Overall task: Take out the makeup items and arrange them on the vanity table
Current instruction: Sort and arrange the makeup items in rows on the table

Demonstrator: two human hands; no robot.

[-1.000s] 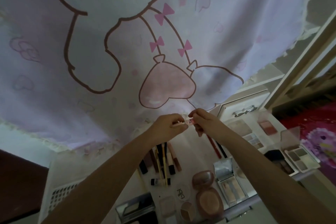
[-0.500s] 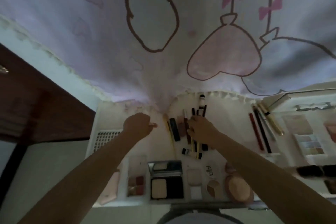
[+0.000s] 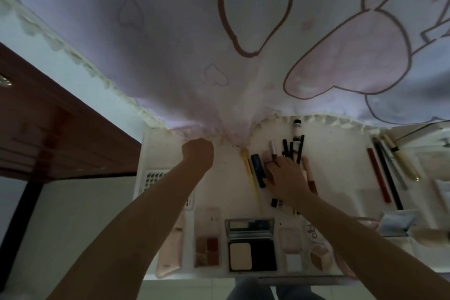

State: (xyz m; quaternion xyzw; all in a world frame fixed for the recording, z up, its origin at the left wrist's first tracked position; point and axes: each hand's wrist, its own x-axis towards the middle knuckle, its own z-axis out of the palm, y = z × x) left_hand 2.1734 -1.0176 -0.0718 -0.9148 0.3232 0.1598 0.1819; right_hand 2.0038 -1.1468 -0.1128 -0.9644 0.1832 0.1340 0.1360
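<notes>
Right hand is laying a lip tube among the sticks on the vanity table

The right hand (image 3: 285,175) is pressing its narrow fingers on a pink lip tube (image 3: 267,157), just right of the dark blue tube (image 3: 258,170). The left hand (image 3: 197,153) is hanging fisted to the left; whether it is holding something I cannot tell. Risk: the wrist is covering other sticks and could roll them across the vanity table (image 3: 341,158).

Both bare forearms reach toward twelve o'clock: the left hand (image 3: 197,152) curled into a fist at eleven, the right hand (image 3: 285,175) palm down, fingers spread, at one.
</notes>
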